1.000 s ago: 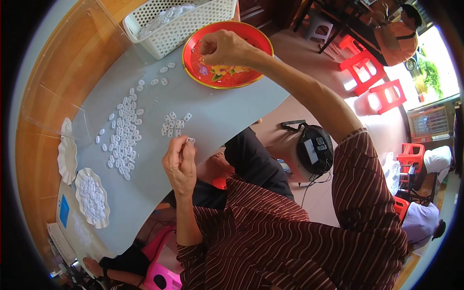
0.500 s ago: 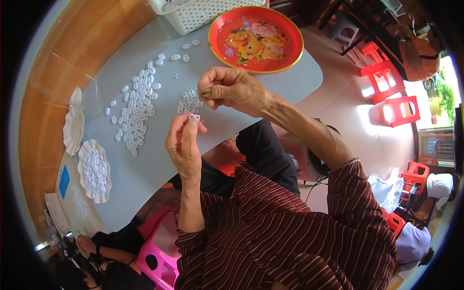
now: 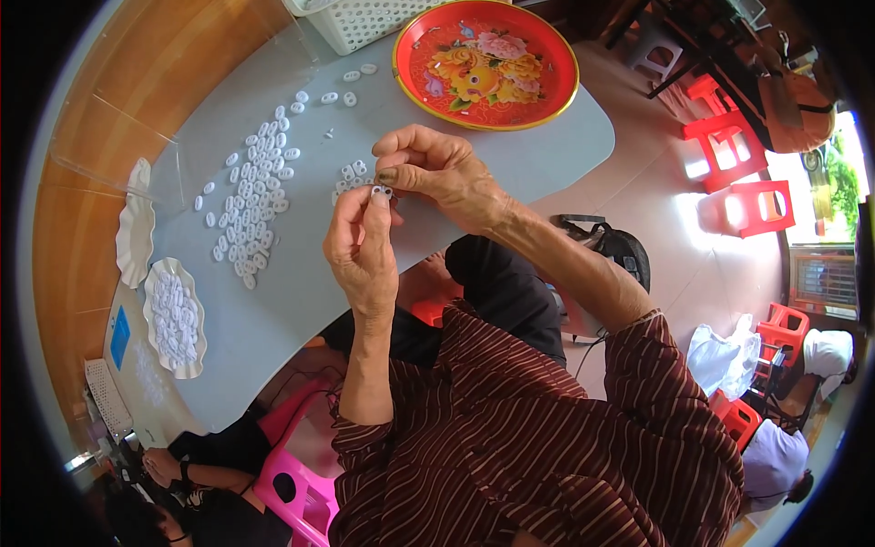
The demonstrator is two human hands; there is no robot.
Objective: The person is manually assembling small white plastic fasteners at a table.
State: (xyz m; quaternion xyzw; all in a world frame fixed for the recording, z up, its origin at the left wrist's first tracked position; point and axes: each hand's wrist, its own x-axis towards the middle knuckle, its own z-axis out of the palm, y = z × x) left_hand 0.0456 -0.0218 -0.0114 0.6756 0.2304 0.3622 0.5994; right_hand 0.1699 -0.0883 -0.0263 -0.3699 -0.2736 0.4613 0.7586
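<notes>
white ovals (image 3: 173, 319) are piled in the wavy dish (image 3: 190, 371) left of the left hand (image 3: 363, 260); a tiny white piece (image 3: 384, 191) is pinched there, right hand (image 3: 448, 182) curled beside it, grip can't be told

Red stools (image 3: 755, 211) on tiled floor (image 3: 679, 283), pink chair (image 3: 296, 469), black backpack (image 3: 629, 252), white plastic bag (image 3: 718, 360)

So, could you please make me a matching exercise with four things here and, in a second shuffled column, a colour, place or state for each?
Things
1. Round floral tray
2. Left hand
3. Pink plastic seat
4. Scalloped dish

Descriptions
A. Heaped with white oval pieces
B. Near the picture's lower edge
C. Red with a gold rim
D. Pinching a small white piece

Pairs: 1-C, 2-D, 3-B, 4-A
</notes>
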